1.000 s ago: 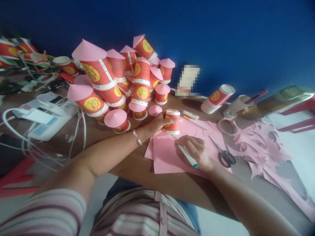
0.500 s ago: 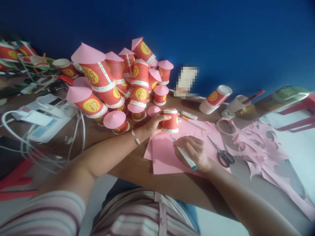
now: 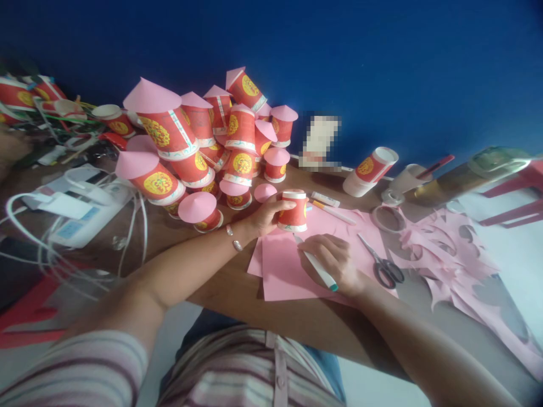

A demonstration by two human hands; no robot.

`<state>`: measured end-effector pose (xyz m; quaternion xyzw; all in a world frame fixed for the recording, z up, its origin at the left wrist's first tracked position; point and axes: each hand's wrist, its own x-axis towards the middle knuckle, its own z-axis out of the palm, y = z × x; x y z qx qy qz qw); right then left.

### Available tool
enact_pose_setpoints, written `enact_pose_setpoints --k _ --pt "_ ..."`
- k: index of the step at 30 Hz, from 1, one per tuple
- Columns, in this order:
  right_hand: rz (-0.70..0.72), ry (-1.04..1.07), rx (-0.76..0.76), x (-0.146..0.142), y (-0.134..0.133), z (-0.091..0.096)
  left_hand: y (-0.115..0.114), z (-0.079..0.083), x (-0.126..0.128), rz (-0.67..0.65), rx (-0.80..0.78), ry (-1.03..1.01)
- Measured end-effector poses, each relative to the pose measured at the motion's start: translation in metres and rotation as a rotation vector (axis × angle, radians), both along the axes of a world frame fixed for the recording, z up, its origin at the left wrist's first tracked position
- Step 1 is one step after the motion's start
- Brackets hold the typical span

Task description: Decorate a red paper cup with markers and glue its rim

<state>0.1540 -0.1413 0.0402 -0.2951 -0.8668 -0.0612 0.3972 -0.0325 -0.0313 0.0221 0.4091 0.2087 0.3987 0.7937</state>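
Note:
My left hand is closed round a red paper cup with white bands at its top and bottom; green marks show on the lower band. The cup is upside down over pink paper. My right hand grips a white marker pen with a green end, its tip pointing toward the cup's lower band with a small gap. To the left stands a heap of red cups with pink cone tops, such as a large one in front.
Scissors lie right of my right hand, near a tape roll and pink paper scraps. Stacked cups stand by the blue wall. A white power strip with looping cables is at left.
Both hands stay nearly in place, with the cup and the marker still held. The view has shifted slightly.

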Motion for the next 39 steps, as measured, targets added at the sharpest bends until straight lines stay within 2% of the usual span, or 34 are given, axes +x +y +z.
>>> enact_pose_setpoints --k 14,39 --pt "-0.097 0.047 0.027 -0.001 0.003 0.004 -0.002 -0.007 -0.001 0.005 0.102 0.087" --pt "-0.104 0.002 -0.015 0.001 0.004 0.001 -0.001 -0.011 -0.003 -0.003 0.195 0.119"
